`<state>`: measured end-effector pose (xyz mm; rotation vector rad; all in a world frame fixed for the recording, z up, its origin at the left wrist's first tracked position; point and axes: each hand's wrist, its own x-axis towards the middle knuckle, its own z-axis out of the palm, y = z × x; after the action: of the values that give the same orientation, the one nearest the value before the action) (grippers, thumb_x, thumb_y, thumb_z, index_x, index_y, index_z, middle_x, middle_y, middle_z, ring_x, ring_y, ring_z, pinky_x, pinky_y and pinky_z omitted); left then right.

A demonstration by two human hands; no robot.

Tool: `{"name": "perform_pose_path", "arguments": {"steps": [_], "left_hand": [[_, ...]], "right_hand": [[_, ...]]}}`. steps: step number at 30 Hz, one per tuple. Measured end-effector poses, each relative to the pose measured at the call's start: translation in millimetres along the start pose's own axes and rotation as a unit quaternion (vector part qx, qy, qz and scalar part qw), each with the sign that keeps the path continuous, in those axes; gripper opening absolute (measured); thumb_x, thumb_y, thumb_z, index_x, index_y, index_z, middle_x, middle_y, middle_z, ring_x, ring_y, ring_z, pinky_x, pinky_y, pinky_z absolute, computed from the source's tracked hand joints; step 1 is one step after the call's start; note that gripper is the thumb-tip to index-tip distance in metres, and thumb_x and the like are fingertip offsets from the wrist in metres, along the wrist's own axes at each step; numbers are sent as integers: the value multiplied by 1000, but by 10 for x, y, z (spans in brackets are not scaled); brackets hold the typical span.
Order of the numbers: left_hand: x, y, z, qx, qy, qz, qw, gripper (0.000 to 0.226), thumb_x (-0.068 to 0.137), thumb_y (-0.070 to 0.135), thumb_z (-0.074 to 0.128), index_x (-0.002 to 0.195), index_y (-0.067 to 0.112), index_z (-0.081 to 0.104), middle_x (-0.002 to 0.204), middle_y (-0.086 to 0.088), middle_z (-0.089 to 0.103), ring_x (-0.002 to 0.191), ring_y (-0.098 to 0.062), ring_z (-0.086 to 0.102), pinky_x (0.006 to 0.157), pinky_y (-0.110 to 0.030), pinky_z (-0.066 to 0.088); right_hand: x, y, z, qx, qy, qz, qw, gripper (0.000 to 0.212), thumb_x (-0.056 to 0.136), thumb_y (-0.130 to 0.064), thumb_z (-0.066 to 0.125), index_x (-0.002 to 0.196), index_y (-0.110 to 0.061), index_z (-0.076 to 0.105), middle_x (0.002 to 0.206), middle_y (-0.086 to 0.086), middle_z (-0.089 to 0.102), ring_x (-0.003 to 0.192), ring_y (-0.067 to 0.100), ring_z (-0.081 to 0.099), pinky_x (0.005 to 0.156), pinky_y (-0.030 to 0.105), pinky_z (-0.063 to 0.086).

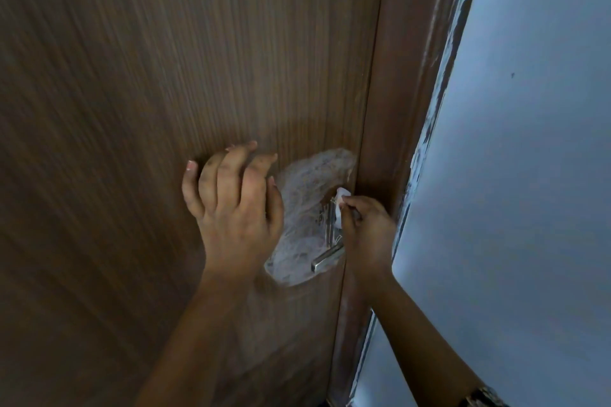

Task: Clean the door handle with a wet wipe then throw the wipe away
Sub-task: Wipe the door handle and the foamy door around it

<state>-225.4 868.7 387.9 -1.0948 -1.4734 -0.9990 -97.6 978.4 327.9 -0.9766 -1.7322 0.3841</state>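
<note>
wipe (340,206) pinched in right hand (367,235) against door handle (327,259).

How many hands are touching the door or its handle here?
2: the left hand rests flat on the door; the right hand presses a wipe on the handle.

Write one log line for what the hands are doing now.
step: wiping | right hand: presses wet wipe on door handle | left hand: flat on door
</note>
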Motion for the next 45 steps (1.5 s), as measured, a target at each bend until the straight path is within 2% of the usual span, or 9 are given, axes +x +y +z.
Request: {"name": "perform_pose_path", "arguments": {"steps": [7, 11, 16, 21, 24, 27, 32, 39, 45], "left_hand": [[-35, -69, 106, 69, 40, 65, 995, 36, 81, 17, 71, 112, 20, 53, 124, 2, 47, 116, -20, 45, 110, -48, 8], [-44, -96, 152, 90, 48, 85, 991, 35, 80, 19, 72, 111, 20, 55, 124, 3, 48, 116, -20, 46, 108, -49, 9], [-58, -111, 162, 107, 31, 97, 989, 32, 85, 23, 67, 115, 21, 57, 128, 4, 50, 121, -18, 47, 111, -47, 9], [-89, -117, 187, 127, 10, 98, 987, 38, 94, 30, 56, 131, 20, 53, 139, 5, 47, 132, -16, 42, 114, -47, 6], [-101, -127, 193, 134, 3, 99, 986, 43, 96, 31, 53, 137, 20, 49, 144, 5, 43, 137, -16, 38, 117, -46, 2], [-106, -133, 196, 135, 3, 104, 985, 45, 96, 32, 54, 138, 20, 49, 143, 5, 45, 137, -17, 38, 118, -47, 1], [-121, -139, 228, 131, 17, 112, 985, 45, 94, 31, 57, 137, 19, 49, 139, 3, 53, 135, -18, 41, 116, -48, 6], [-126, -148, 237, 116, 25, 115, 986, 44, 91, 28, 61, 133, 19, 50, 132, 2, 61, 132, -19, 45, 115, -48, 9], [-137, -151, 246, 113, 23, 118, 986, 42, 92, 28, 59, 132, 19, 52, 132, 2, 61, 133, -19, 45, 116, -48, 10]], "right_hand": [[20, 54, 19, 49, 34, 94, 994, 13, 86, -4, 60, 93, -8, 70, 94, 7, 69, 80, 11, 59, 67, -7, 34], [-100, 33, 71, 29, 0, 23, 999, 13, 85, -2, 61, 92, -10, 69, 95, 1, 67, 82, 5, 58, 71, -2, 37], [29, 88, 47, 37, 40, 84, 995, 16, 85, 0, 59, 92, -7, 70, 93, 7, 70, 81, 13, 62, 68, -6, 35], [-95, 40, 34, -3, -28, -34, 999, 19, 85, -1, 60, 98, -10, 70, 102, 6, 69, 93, 14, 61, 83, 18, 44], [-181, 105, 33, -18, -69, -18, 997, 18, 85, -2, 60, 97, -11, 70, 103, 6, 68, 94, 17, 63, 80, 12, 44], [-39, 101, 18, 15, -10, 30, 999, 17, 87, 1, 56, 95, -6, 70, 98, 8, 68, 89, 20, 63, 74, 0, 38], [-97, 56, 0, -42, -65, -57, 995, 21, 86, 1, 58, 99, -10, 69, 104, 7, 68, 98, 19, 61, 84, 19, 44], [-31, 90, 2, -7, -30, 9, 999, 19, 88, 3, 53, 94, -6, 68, 99, 8, 66, 89, 19, 62, 74, 12, 42], [-87, 71, -8, -49, -66, -52, 995, 19, 86, 2, 57, 96, -8, 70, 101, 8, 68, 94, 18, 62, 83, 14, 43]]}}
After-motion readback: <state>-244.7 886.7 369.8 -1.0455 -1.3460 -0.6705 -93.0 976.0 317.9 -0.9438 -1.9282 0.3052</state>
